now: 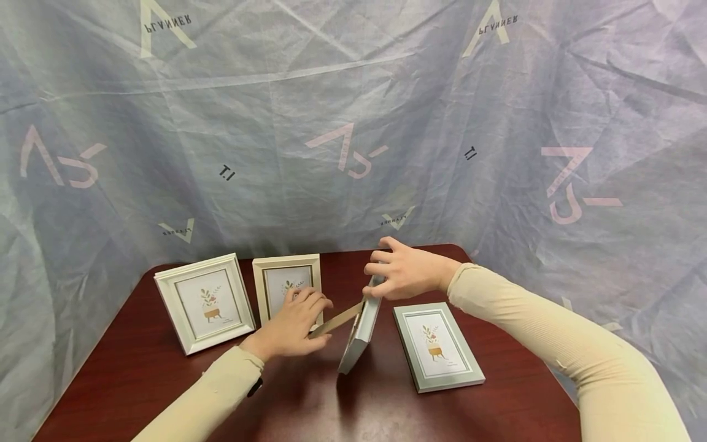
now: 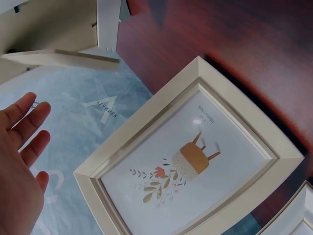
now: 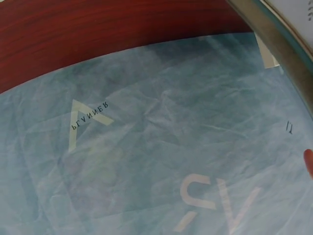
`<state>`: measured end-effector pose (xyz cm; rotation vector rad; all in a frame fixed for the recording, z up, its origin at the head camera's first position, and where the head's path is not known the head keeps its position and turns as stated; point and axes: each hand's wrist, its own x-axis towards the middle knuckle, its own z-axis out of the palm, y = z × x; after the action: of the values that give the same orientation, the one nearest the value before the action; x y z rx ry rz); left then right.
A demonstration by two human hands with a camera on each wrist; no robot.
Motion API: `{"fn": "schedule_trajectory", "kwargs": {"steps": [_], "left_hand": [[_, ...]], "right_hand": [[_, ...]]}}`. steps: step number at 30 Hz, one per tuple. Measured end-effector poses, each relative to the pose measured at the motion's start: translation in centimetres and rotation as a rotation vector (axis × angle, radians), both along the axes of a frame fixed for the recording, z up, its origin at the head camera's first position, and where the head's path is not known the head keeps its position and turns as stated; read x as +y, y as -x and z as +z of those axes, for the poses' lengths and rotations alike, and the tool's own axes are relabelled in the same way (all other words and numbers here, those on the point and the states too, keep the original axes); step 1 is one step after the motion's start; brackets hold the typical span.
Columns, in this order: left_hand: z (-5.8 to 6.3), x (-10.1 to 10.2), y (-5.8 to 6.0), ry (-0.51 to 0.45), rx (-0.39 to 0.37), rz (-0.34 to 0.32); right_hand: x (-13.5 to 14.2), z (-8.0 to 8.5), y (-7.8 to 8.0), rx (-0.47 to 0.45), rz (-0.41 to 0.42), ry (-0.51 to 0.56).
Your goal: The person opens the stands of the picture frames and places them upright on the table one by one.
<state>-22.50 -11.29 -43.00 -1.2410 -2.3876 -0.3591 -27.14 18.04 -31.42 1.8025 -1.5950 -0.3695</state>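
Note:
My right hand (image 1: 405,268) grips the upper end of a grey-white picture frame (image 1: 369,320), which stands tilted and nearly edge-on over the table. From its back a flat brown easel leg (image 1: 339,319) sticks out to the left. My left hand (image 1: 295,322) is beside that leg, its thumb overlapping the leg's end in the head view. In the left wrist view its fingers (image 2: 30,122) are spread and apart from the leg (image 2: 73,58). Behind this hand stands a cream picture frame (image 1: 287,263) with a plant print. Only a fingertip (image 3: 309,164) shows in the right wrist view.
A white picture frame (image 1: 223,339) stands at the left, leaning back. On the right a grey-green picture frame (image 1: 450,381) shows the same plant print. The dark red table (image 1: 298,399) ends at a hanging grey cloth (image 1: 276,153) behind and at both sides.

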Motion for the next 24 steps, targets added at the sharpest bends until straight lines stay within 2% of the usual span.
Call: {"fn": "schedule_trajectory", "kwargs": {"steps": [6,13,24], "left_hand": [[0.2,-0.4,-0.2,-0.021,0.008,0.032],[0.3,-1.1,-0.3,-0.076,0.024,0.08],[-0.6,-1.1,-0.5,-0.217,0.072,0.185]], "right_hand": [[0.6,-0.2,0.1,-0.075,-0.103,-0.008],[1.3,-0.2,0.3,-0.143,-0.185,-0.01],[1.9,-0.2,0.1,-0.24,-0.374,-0.015]]}}
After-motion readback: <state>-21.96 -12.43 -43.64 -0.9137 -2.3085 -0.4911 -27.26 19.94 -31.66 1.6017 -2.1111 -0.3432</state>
